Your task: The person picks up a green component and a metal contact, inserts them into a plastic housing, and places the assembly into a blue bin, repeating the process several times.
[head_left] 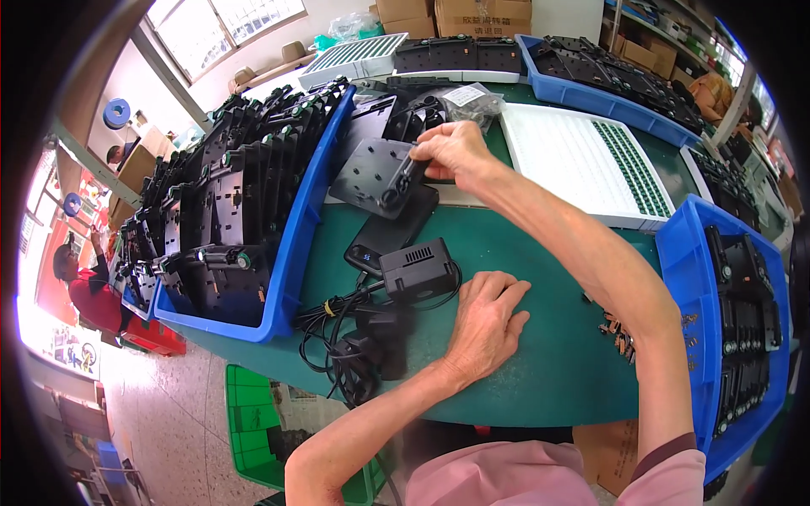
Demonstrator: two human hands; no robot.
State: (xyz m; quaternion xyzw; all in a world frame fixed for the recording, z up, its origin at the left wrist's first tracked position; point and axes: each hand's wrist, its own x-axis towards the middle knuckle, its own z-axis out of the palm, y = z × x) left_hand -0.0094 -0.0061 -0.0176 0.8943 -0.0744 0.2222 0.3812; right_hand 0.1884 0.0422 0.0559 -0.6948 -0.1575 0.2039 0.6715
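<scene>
My right hand point(456, 156) reaches over the table and pinches the right edge of a flat black plastic panel point(367, 177) dotted with small bumps. The panel is tilted above other black parts. My left hand point(488, 325) lies on the green tabletop point(548, 375), fingers stretched out, holding nothing. Left of it sits a black vented box point(419, 270) with a cable. Behind that box lies a black slab with a small lit display point(363, 256), partly under the panel. A tangle of black cables and plugs point(350, 354) is nearer the table's front edge.
A blue crate point(291, 278) heaped with black panels stands at left. A white tray point(548, 156) with rows of small green parts is behind. At right are loose copper-coloured pieces point(618, 337) and a blue bin point(696, 253). A green crate point(240, 422) stands below the table.
</scene>
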